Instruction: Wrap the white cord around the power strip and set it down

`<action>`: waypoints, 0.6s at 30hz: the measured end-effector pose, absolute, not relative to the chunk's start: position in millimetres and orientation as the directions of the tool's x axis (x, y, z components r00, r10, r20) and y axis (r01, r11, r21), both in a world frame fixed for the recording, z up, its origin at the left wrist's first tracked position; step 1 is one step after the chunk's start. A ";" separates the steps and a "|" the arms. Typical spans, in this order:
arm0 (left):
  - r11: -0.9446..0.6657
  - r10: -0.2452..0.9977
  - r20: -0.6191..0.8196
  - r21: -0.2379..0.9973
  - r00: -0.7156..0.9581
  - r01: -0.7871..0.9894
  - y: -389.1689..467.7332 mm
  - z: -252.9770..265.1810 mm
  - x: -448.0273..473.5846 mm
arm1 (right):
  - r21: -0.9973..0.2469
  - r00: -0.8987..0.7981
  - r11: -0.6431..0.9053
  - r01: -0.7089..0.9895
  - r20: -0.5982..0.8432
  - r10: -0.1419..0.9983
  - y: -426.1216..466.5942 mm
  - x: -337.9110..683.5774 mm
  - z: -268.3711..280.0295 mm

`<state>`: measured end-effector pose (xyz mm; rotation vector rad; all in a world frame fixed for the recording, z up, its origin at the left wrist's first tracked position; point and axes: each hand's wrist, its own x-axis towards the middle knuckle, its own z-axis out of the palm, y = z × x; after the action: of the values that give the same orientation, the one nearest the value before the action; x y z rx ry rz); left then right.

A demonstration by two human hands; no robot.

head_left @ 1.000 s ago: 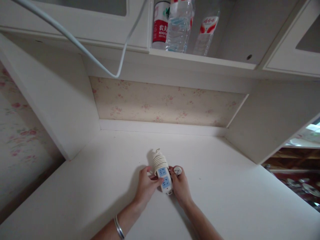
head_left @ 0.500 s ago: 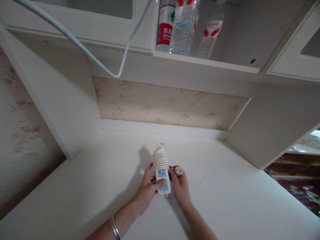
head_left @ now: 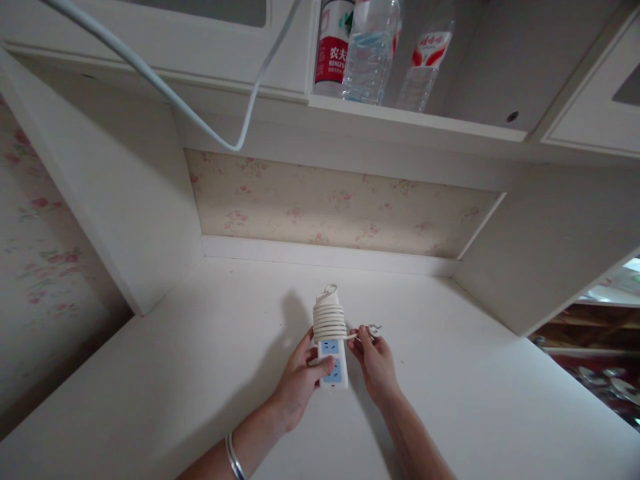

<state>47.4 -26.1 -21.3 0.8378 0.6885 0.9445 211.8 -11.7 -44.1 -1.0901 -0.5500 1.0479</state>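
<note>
A white power strip (head_left: 341, 375) with blue socket faces is held above the white desktop by my left hand (head_left: 301, 377), its thumb lying across the lower socket. The strip's white cord (head_left: 329, 323) is wound in several turns around the upper part, with a small loop at the far end. To the right, my right hand (head_left: 373, 360) pinches the cord's free stretch close to the windings. The plug (head_left: 374, 329) sticks out past those fingers, its metal prongs pointing right.
Over the white desk (head_left: 225, 320) runs a shelf with plastic bottles (head_left: 370, 57). A pale cable (head_left: 190, 115) hangs in front of the cabinet at upper left. White side panels (head_left: 555, 240) flank the desk, with floral wallpaper (head_left: 320, 207) behind.
My right hand has moved right, away from the strip, drawing a short length of cord out straight. The plug has turned so its prongs show. The strip sits slightly further right.
</note>
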 end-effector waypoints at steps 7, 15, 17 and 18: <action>0.299 0.920 -0.199 0.914 0.339 -0.274 -15.5 -23.6 58.1 | -0.929 0.555 0.097 -0.356 -0.127 0.822 -9.1 202.2 -52.9; 0.075 0.924 -0.016 0.987 0.382 -0.142 -16.9 -40.5 77.7 | -0.977 0.595 0.061 -0.204 -0.074 0.801 -3.6 210.2 -61.1; 0.049 0.928 -0.021 0.996 0.373 -0.068 -16.1 -43.3 77.0 | -0.980 0.579 0.037 -0.195 -0.084 0.811 -3.9 211.9 -62.6; 0.040 0.931 -0.025 0.999 0.365 -0.034 -15.9 -43.9 76.1 | -0.982 0.567 0.023 -0.189 -0.089 0.819 -4.6 212.4 -63.4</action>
<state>76.1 -15.9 -43.9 1.3094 0.9180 0.9271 212.4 -4.6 -63.4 -1.3257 -0.6068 0.8582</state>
